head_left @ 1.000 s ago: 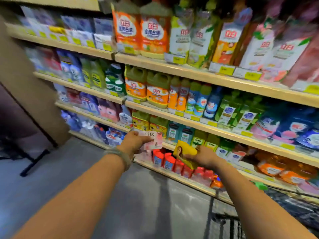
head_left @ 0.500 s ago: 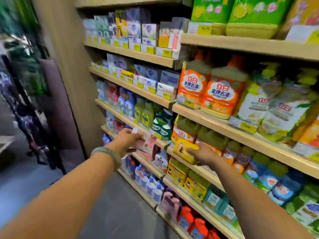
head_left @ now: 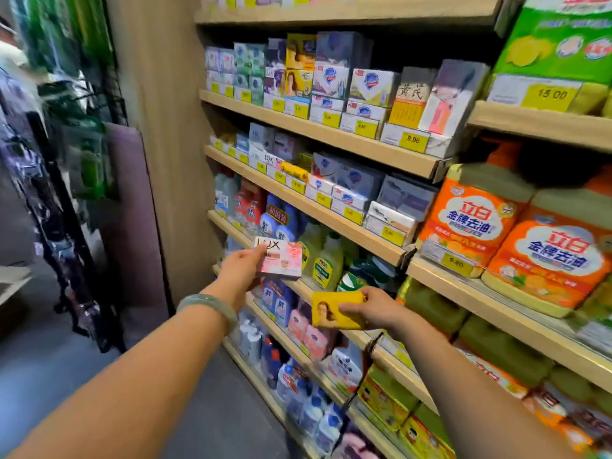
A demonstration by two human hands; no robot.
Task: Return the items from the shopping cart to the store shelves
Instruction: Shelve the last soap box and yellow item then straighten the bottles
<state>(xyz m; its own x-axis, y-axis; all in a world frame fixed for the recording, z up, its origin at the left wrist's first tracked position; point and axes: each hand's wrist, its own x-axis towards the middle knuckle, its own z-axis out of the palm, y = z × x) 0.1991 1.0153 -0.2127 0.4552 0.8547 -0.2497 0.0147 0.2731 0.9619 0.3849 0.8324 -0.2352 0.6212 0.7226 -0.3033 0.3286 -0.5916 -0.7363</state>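
Observation:
My left hand (head_left: 240, 268) grips a pink and white LUX soap box (head_left: 281, 260), held up in front of the bottle shelf. My right hand (head_left: 372, 308) holds a yellow soap box (head_left: 334, 309) with a woman's picture on it, lower and to the right. Both boxes are raised in front of the wooden store shelves (head_left: 331, 135). More LUX boxes (head_left: 270, 157) and a matching yellow box (head_left: 294, 170) sit on the second soap shelf above my hands. Other yellow boxes (head_left: 299, 69) stand on the shelf higher up. The shopping cart is out of view.
Orange detergent jugs (head_left: 470, 220) and green packs (head_left: 559, 44) fill the shelves at right. Bottles (head_left: 281, 220) line the lower shelves. A beige end panel (head_left: 159, 127) closes the shelving at left, with a dark rack of hanging goods (head_left: 56, 193) beyond it across the grey floor.
My view has swung left and up along the shelving, from the detergent bottles to the soap boxes. Both hands have risen with their boxes still held.

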